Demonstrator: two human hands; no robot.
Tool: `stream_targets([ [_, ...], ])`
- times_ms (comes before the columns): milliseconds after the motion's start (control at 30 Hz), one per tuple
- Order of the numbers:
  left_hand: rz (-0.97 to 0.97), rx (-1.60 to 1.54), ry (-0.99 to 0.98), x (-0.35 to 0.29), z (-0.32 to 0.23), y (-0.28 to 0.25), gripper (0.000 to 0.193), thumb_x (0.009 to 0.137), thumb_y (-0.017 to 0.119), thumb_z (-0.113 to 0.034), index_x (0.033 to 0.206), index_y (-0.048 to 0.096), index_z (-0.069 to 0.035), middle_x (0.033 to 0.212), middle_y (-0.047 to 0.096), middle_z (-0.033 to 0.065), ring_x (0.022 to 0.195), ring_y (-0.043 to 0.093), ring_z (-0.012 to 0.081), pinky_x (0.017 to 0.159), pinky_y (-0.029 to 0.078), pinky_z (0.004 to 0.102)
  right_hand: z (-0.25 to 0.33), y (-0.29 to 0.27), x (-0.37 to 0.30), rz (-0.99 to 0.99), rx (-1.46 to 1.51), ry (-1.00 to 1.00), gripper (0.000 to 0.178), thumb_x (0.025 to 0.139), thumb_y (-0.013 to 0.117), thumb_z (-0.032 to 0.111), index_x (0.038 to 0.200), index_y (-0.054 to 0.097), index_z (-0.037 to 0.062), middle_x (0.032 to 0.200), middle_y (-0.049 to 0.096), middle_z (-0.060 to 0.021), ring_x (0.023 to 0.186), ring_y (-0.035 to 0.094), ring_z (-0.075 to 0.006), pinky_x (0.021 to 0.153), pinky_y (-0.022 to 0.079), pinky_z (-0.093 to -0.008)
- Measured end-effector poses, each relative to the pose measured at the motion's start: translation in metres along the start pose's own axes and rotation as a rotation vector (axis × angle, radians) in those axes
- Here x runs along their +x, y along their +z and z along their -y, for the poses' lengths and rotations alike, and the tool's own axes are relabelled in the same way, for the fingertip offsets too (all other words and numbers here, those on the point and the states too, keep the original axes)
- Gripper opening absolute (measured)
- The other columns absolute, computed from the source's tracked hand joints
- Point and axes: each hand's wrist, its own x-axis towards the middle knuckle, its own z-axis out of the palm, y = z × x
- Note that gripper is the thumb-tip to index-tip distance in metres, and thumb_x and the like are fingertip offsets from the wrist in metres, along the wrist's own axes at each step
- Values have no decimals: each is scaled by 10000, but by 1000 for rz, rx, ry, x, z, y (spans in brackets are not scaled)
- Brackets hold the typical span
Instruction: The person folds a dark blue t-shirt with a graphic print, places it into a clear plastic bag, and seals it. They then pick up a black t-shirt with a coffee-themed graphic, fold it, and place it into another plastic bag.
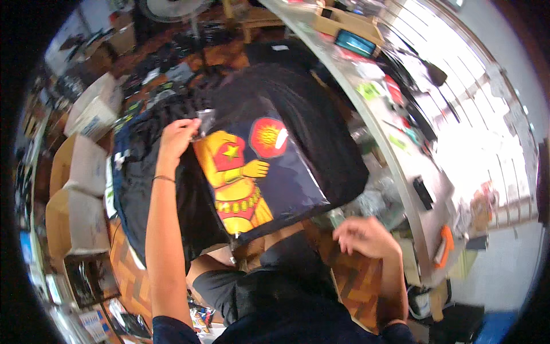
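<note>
A folded dark garment [286, 183] with a yellow and red printed figure lies inside a clear plastic bag [204, 116] on black cloth in front of me. At the bag's upper left corner, my left hand [179, 136] is closed, pinching the plastic between thumb and fingers. My right hand [366, 238] hovers off the lower right corner of the bag, apart from it. Motion smears its fingers, so I cannot tell whether they hold anything.
Black cloth [338, 160] covers the surface under the bag. Along the right runs a long pale table [395, 143] with a phone [355, 43], an orange-handled tool [444, 246] and scattered items. Open cardboard boxes [86, 223] stand at left. A fan [172, 8] stands at the back.
</note>
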Motion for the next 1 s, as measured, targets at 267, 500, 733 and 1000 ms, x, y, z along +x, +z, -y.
stream_targets([
  [267, 3, 375, -96, -18, 9, -15, 546, 893, 823, -514, 858, 786, 30, 775, 731, 175, 710, 709, 275, 711, 536, 430, 61, -57, 300, -408, -80, -100, 383, 959, 792, 354, 1009, 807, -25, 759, 721, -82, 659, 687, -149, 625, 570, -302],
  [500, -143, 363, -67, -25, 5, -1, 408, 896, 855, -420, 919, 820, -14, 903, 797, 177, 914, 789, 297, 831, 604, 402, 59, -58, 353, -234, 32, 90, 231, 887, 844, 253, 893, 807, 25, 709, 674, -22, 591, 584, -109, 501, 423, -290],
  [733, -60, -673, 29, -64, -39, 11, 117, 1097, 648, -193, 1068, 615, -84, 994, 779, 47, 806, 694, 101, 709, 529, 266, 52, -81, 312, -145, 624, -261, 91, 1007, 719, 87, 1056, 745, 15, 1018, 770, -85, 956, 702, -145, 892, 554, -301],
  [1000, -122, -827, 318, -111, -114, 5, 168, 1116, 613, -247, 1118, 617, -79, 1057, 777, 85, 905, 737, 144, 717, 551, 263, 123, -79, 223, -309, 545, -463, 167, 971, 779, 79, 1081, 782, -46, 1005, 790, -109, 952, 726, -163, 900, 559, -306],
])
